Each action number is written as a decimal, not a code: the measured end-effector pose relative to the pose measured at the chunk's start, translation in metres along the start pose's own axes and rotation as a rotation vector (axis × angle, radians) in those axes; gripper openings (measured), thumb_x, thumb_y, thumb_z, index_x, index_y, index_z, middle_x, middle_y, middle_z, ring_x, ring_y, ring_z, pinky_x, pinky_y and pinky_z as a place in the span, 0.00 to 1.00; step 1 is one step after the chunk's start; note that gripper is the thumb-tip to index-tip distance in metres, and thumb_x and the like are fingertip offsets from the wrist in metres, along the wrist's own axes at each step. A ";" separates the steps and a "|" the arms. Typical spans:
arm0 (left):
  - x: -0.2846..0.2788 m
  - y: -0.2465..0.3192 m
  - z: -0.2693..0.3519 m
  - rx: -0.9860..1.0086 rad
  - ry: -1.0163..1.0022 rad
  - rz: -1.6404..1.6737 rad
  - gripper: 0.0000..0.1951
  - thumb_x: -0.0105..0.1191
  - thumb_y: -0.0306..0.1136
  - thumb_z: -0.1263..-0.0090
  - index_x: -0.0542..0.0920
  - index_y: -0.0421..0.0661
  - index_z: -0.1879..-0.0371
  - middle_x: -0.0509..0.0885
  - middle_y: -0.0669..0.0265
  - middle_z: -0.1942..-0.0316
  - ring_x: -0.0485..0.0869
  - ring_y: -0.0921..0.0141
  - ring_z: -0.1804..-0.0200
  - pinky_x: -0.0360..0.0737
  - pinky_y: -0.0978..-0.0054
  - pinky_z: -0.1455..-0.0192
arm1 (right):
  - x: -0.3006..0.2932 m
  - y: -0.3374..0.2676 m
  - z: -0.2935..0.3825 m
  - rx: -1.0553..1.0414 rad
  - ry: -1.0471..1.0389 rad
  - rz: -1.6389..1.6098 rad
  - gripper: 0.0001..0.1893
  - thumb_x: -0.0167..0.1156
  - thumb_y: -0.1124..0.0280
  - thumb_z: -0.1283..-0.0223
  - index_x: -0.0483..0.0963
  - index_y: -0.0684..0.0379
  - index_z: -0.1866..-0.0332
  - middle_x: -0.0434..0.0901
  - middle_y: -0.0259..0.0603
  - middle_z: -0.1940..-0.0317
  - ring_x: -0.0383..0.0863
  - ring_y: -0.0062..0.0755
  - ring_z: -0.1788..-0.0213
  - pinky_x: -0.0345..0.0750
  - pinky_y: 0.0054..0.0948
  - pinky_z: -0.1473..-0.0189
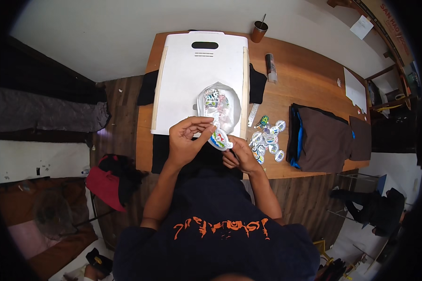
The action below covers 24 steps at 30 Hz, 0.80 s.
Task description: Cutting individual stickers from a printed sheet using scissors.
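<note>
Between both hands is an oval printed sticker (218,139) with a colored picture. My left hand (190,138) pinches its upper left edge with thumb and finger. My right hand (242,154) holds its right end and also has a dark object, partly hidden in the fingers. Just above the hands, a round white container or bag (236,105) holds patterned and clear scraps; it rests on a white board (179,80). To the right, a pile of similar cut stickers (267,138) lies on the wooden table.
Black fabric (257,82) lies under the white board. A ruler (253,115), a clear-ended roll or tube (271,68) and a tumbler with a straw (259,32) stand or lie right of it. Folded brown fabric (323,137) is farther right. A person (383,207) is at the lower right.
</note>
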State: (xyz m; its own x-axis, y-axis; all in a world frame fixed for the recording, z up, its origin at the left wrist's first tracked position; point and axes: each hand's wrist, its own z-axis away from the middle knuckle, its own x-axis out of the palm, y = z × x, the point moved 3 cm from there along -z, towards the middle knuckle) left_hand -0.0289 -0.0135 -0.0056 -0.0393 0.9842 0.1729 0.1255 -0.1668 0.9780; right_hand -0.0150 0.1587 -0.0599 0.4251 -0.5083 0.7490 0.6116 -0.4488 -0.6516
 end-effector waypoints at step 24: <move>0.010 0.007 0.003 0.015 -0.023 -0.024 0.14 0.61 0.15 0.36 0.80 0.30 0.51 0.86 0.58 0.61 0.86 0.74 0.58 0.83 0.81 0.53 | -0.006 0.004 0.002 -0.005 0.010 0.009 0.20 0.42 0.53 0.23 0.68 0.61 0.47 0.56 0.26 0.89 0.50 0.15 0.89 0.51 0.20 0.83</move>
State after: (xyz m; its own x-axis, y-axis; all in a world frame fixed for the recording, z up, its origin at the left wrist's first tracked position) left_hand -0.0253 -0.0048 0.0023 -0.0202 0.9890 0.1465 0.1401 -0.1423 0.9799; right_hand -0.0132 0.1614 -0.0665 0.4239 -0.5191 0.7422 0.6044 -0.4482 -0.6586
